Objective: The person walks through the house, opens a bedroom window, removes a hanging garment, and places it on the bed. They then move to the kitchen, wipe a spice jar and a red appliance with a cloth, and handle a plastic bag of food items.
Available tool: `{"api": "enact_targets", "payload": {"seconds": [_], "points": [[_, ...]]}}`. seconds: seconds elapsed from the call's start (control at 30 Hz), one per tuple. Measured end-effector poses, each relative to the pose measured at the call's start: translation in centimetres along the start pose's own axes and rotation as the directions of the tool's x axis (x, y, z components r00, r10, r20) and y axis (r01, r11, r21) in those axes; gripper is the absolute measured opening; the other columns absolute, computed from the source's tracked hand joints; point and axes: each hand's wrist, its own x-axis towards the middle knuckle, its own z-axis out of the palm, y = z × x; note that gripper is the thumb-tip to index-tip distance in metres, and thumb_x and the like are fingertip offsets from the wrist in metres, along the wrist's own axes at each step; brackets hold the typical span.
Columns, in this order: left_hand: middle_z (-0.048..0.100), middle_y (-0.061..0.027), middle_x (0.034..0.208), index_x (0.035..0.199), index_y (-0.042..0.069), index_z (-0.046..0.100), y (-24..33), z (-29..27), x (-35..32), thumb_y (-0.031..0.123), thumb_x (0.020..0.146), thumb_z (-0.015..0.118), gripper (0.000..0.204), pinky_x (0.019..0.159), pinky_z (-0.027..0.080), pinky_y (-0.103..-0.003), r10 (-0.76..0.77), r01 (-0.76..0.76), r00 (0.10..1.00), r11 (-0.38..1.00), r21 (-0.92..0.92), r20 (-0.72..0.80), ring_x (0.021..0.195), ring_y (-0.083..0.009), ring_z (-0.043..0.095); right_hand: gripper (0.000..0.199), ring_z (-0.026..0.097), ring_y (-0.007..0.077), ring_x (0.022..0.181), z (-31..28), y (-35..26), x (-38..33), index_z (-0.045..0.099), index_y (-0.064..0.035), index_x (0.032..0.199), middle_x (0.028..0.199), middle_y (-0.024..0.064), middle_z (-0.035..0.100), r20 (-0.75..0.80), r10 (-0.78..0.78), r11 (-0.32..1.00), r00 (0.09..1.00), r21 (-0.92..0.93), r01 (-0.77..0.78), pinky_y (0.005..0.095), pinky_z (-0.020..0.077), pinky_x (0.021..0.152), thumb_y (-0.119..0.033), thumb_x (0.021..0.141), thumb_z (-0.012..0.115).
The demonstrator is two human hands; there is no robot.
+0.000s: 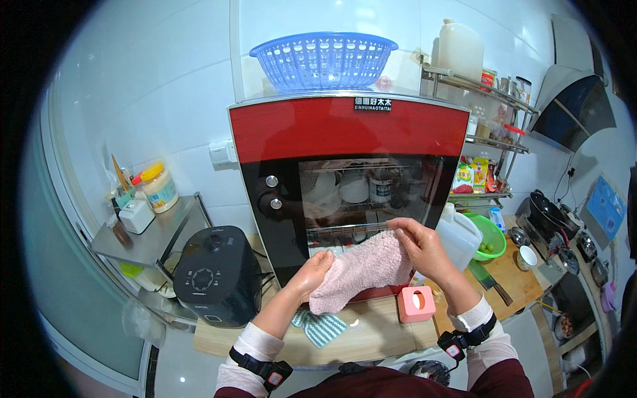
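Observation:
A pink terry cloth is stretched between my two hands, in front of the red and black cabinet with a glass window. My left hand pinches the cloth's left end, its thumb on top. Higher up, my right hand grips the upper right corner between thumb and fingers. Below the cloth, a green and white striped cloth lies crumpled on the wooden counter. Dishes show dimly behind the cabinet's glass.
A black rice cooker stands left of the cabinet. To the right are a pink tissue box, a white jug, a green basin and a cleaver on a cutting board. A blue basket tops the cabinet.

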Motion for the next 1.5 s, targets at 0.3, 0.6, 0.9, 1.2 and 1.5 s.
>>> {"api": "enact_targets", "payload": {"seconds": [0.3,0.6,0.9,1.2,1.5], "points": [[0.062,-0.0109,0.084,0.101,0.0,0.054,2.0,-1.2,-0.6,0.016,0.087,0.056,0.022,0.063,0.051,-0.026,-0.014,0.01,0.978,1.0,0.018,0.209,0.072,-0.0143,0.061,0.018,0.051,0.0074,0.064,-0.1,3.0,0.1,0.059,-0.0024,0.103,0.072,0.0033,0.059,-0.019,0.051,0.994,0.999,0.093,-0.049,0.0233,0.0447,0.06,-0.01,0.087,0.053],[0.059,-0.0045,0.077,0.09,-0.002,0.057,6.1,1.0,-1.6,0.003,0.078,0.063,0.014,0.064,0.044,-0.023,0.816,-0.61,0.571,0.494,0.62,-0.088,0.067,-0.0111,0.054,0.017,0.048,0.0051,0.06,-1.0,5.1,1.9,0.061,-0.0008,0.092,0.065,-0.0007,0.055,-0.064,0.195,0.969,0.979,0.168,-0.183,0.022,0.0423,0.054,-0.015,0.082,0.062],[0.059,-0.0111,0.088,0.092,0.001,0.057,11.7,4.8,1.5,-0.002,0.067,0.06,0.026,0.067,0.044,-0.034,0.943,-0.272,0.016,-0.315,0.909,0.331,0.079,-0.0262,0.057,0.013,0.058,0.0193,0.073,-0.2,4.3,7.7,0.058,0.0004,0.093,0.086,0.0121,0.06,-0.582,-0.273,0.961,0.766,-0.13,0.243,0.0304,0.0481,0.067,-0.003,0.08,0.059],[0.055,-0.0117,0.099,0.098,-0.001,0.059,14.7,6.6,4.9,0.002,0.068,0.059,0.03,0.078,0.04,-0.037,0.904,-0.034,-0.067,-0.425,0.904,0.422,0.094,-0.0272,0.052,0.08,0.032,0.0451,0.119,1.9,2.3,10.4,0.033,0.0073,0.128,0.124,0.0308,0.036,-0.411,-0.514,0.741,0.753,-0.655,0.148,0.0515,0.0215,0.102,-0.039,0.072,0.065],[0.031,-0.0172,0.136,0.12,0.0,0.048,12.0,5.4,7.2,0.016,0.075,0.058,0.049,0.103,0.016,-0.055,0.89,0.015,0.139,-0.441,0.897,0.435,0.129,-0.0389,0.023,0.074,0.036,0.0398,0.111,4.9,3.1,13.5,0.033,-0.0064,0.131,0.115,0.0217,0.04,-0.361,-0.649,0.634,0.67,-0.743,0.213,0.0585,0.0203,0.098,-0.033,0.068,0.062]]}}
